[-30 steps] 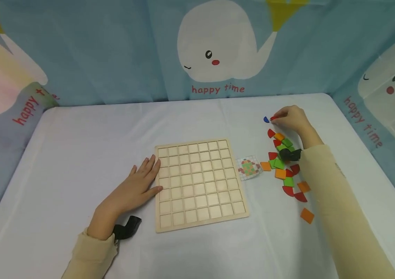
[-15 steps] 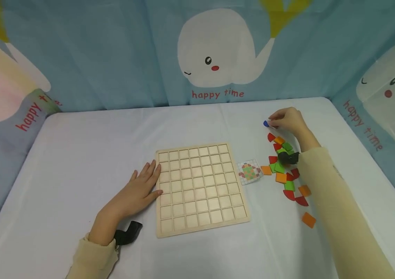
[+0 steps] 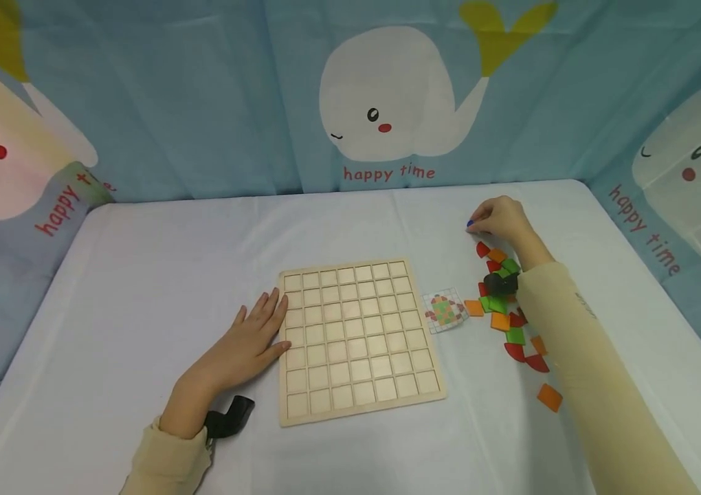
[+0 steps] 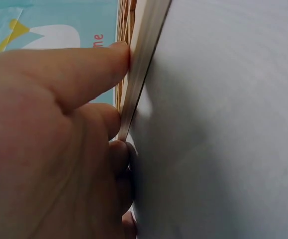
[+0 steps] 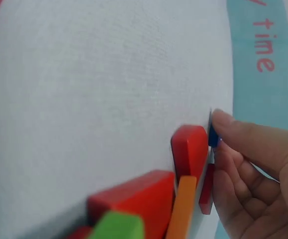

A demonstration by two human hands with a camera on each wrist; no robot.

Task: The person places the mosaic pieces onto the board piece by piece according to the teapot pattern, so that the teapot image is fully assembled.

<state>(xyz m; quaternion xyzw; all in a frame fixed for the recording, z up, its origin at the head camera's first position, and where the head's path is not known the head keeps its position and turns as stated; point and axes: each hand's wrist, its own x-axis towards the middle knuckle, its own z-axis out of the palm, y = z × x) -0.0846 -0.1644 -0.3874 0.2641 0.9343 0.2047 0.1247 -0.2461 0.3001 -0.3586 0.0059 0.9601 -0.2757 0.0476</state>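
Note:
My left hand (image 3: 241, 346) rests flat with spread fingers at the left edge of a wooden grid board (image 3: 440, 397); in the left wrist view its thumb and fingertips touch the board's side (image 4: 143, 59). At the far right, my right hand (image 3: 502, 218) pinches a small blue rounded block (image 5: 213, 136) between thumb and fingers, at the tabletop. A thin red block (image 5: 207, 191) shows by the fingers; whether they touch it, I cannot tell. Nearer the wrist lies another red block (image 5: 189, 149). Part of the blue block is hidden by the fingertips.
A small pattern card (image 3: 445, 311) lies at the board's right side. Loose red, green (image 3: 515, 335) and orange blocks (image 3: 550, 397) are scattered under and beside the right forearm. A black wrist camera (image 3: 500, 283) hides some of them. A printed cloth (image 3: 202, 103) hangs behind the table.
My right hand has moved slightly left, from a red block to the blue one, and now pinches it. The left hand keeps its place on the board's edge. The head view has tilted up slightly.

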